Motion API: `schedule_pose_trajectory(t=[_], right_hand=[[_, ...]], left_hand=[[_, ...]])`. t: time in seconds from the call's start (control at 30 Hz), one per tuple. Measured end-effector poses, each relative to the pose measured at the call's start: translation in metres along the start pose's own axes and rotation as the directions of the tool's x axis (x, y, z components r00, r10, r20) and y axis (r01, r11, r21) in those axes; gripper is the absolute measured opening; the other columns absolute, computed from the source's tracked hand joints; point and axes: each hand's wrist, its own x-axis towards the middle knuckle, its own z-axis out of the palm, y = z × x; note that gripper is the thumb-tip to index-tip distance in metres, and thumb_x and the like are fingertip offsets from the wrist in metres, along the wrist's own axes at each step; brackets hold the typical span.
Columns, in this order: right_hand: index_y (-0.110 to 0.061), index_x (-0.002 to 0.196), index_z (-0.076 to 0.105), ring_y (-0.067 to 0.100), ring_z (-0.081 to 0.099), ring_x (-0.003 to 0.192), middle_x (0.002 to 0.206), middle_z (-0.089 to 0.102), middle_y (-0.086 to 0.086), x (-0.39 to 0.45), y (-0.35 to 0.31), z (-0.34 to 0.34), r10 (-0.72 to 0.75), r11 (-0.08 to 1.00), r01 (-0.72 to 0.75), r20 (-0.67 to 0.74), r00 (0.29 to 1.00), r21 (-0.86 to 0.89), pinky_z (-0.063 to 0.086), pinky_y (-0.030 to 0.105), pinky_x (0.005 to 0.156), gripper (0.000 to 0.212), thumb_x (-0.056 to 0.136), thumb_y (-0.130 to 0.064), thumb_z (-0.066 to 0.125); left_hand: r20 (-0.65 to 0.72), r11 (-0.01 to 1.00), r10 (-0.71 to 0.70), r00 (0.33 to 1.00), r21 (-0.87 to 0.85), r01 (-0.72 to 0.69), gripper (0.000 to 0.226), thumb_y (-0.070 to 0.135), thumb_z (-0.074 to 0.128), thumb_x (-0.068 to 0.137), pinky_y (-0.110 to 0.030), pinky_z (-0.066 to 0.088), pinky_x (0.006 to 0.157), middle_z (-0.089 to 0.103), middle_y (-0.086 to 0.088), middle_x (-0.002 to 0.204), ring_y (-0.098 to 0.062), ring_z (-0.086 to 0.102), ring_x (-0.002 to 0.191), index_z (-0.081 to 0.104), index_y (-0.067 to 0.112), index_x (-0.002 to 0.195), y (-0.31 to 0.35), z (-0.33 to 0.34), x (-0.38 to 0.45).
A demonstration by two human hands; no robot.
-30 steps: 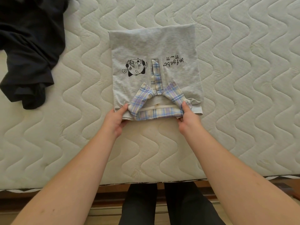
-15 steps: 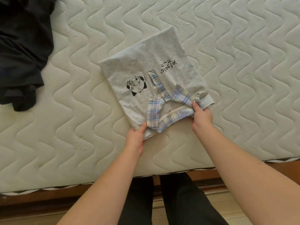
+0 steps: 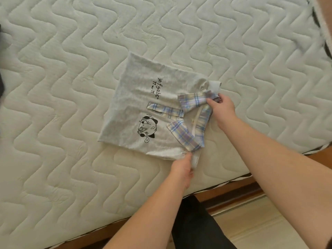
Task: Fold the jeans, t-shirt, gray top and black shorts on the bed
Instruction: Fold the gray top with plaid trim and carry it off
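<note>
Gray top step in hand: the soft heather-gray knit top with a pastel plaid collar [image 3: 154, 112] lies folded into a rough rectangle near the front edge of the bed, a white mattress quilted in wavy stitch lines [image 3: 71, 87], turned at an angle with the collar end toward the person. Left hand [image 3: 181, 169] pinches the near corner of the gray fabric just below the collar; right hand [image 3: 221, 106] grips the far collar point and the ribbed cuff bunched beside it. The hands are well apart, each clamped on cloth. Judging by the pose, the folded piece is being turned or shifted aside, likely to clear room for the next garment. Next move calls for setting it flat without the fold slipping, then letting go with both. Fabric looks thin, limp jersey with light creases; black cartoon face print and lettering on the front; the collar is a crisper woven plaid. A dark cloth [image 3: 1, 83] is barely visible at the left edge; can't tell which garment.
</note>
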Motion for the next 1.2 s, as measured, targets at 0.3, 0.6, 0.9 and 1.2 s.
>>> schedule_pose_trajectory(t=[0.3,0.6,0.9,1.2], right_hand=[[-0.012,0.13,0.054,0.021,0.057,0.113,0.12,0.062,0.004,-0.057,0.051,-0.016,0.012,0.986,-0.031,-0.118,0.993,-0.163,0.043,0.036,0.1,0.044,0.09,-0.027,0.066],[-0.021,0.084,0.064,0.018,0.065,0.076,0.073,0.069,-0.005,-0.159,0.079,0.015,0.436,0.866,-0.421,0.006,0.9,0.27,0.051,0.038,0.076,0.029,0.099,-0.042,0.051],[-0.022,0.103,0.067,0.018,0.063,0.097,0.109,0.068,0.007,-0.205,0.084,0.08,0.734,0.372,-0.763,0.336,0.59,0.529,0.049,0.035,0.088,0.036,0.092,-0.055,0.057],[-0.018,0.105,0.066,0.015,0.066,0.104,0.107,0.073,-0.001,-0.186,0.062,0.108,0.701,0.02,-0.525,0.362,0.614,0.851,0.051,0.025,0.081,0.031,0.078,-0.024,0.081]], left_hand=[[0.345,0.166,0.29,0.893,0.9,-0.402,0.028,0.034,0.055,0.098,-0.022,0.049,0.063,0.072,0.001,0.081,-0.008,0.063,0.067,0.07,0.012,0.089,0.082,-0.033,-0.035],[0.757,-0.368,0.299,0.581,0.653,-0.661,0.02,0.017,0.06,0.096,-0.025,0.048,0.092,0.067,0.006,0.107,-0.007,0.06,0.1,0.066,0.02,0.115,0.175,0.046,-0.015],[0.788,-0.765,0.273,0.552,0.526,-0.373,0.056,0.023,0.056,0.094,-0.043,0.018,0.117,0.033,-0.001,0.156,-0.027,0.026,0.145,0.039,0.028,0.147,0.241,0.097,0.018],[0.55,-0.641,0.447,0.705,0.747,-0.176,0.066,0.057,0.083,0.066,-0.036,0.042,0.082,0.06,0.005,0.101,-0.026,0.057,0.107,0.056,0.023,0.116,0.269,0.111,0.046]])
